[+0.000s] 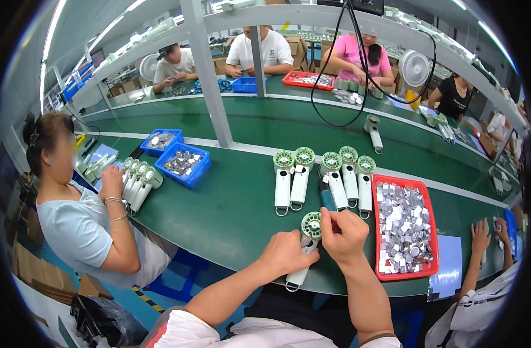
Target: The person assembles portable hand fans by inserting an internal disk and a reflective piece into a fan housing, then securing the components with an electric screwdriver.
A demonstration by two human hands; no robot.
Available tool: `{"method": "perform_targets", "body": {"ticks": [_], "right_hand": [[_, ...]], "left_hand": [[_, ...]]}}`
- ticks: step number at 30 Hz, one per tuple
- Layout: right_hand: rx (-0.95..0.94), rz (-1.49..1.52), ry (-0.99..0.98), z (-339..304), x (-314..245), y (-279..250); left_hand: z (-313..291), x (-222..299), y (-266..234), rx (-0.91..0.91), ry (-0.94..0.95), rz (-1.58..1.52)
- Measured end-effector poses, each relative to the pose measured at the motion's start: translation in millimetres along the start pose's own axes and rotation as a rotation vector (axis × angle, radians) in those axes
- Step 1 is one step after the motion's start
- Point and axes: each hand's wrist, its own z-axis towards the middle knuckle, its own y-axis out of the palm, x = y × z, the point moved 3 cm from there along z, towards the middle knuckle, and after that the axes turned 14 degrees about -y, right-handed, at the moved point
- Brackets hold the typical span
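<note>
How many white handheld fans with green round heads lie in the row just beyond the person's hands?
5: the row of white handheld fans lies left of the red tray. Another sits under the left hand; the co-worker's pile isn't counted.

Bare forearms, white short sleeves

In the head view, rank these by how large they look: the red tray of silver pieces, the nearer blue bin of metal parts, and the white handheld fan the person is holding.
1. Red tray, clearly largest.
2. Nearer blue bin.
3. White handheld fan, partly hidden by the left hand and right hand.

The bin lies farther from the camera, so ranks 2 and 3 are unsure.
</note>
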Motion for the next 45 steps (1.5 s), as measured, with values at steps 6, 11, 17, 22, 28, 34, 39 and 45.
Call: {"method": "perform_targets", "body": {"ticks": [6,11,17,22,28,34,39,45], "right_hand": [[-0.023,0.008,0.004,-3.1,-1.6,1.6],[-0.151,0.001,0.106,-9.3,-4.3,-1.2],[-0.057,0.01,0.028,-3.1,-1.4,5.3],[-0.102,-0.014,0.027,-1.8,-2.9,7.8],[-0.137,-0.032,-0.002,-2.3,-5.1,2.7],[-0.159,-0.008,0.027,-0.1,-6.1,0.0],[-0.181,-0.054,-0.009,-2.2,-3.1,2.1],[-0.204,-0.002,0.029,-4.5,-1.2,9.2]], "left_hand": [[0.6,-1.9,-1.8,0.061,0.044,-0.035],[1.7,-7.1,-0.7,0.047,0.05,-0.033],[-12.9,-10.7,-21.6,0.125,0.09,0.016],[14.0,-30.0,-98.6,0.53,0.17,-0.039],[158.2,-104.2,-270.3,0.954,-0.03,0.122],[246.1,-254.9,-397.9,0.921,-0.411,0.488],[279.4,-318.3,-419.7,0.832,-0.643,0.599],[290.3,-365.6,-432.5,0.695,-0.66,0.631]]}}
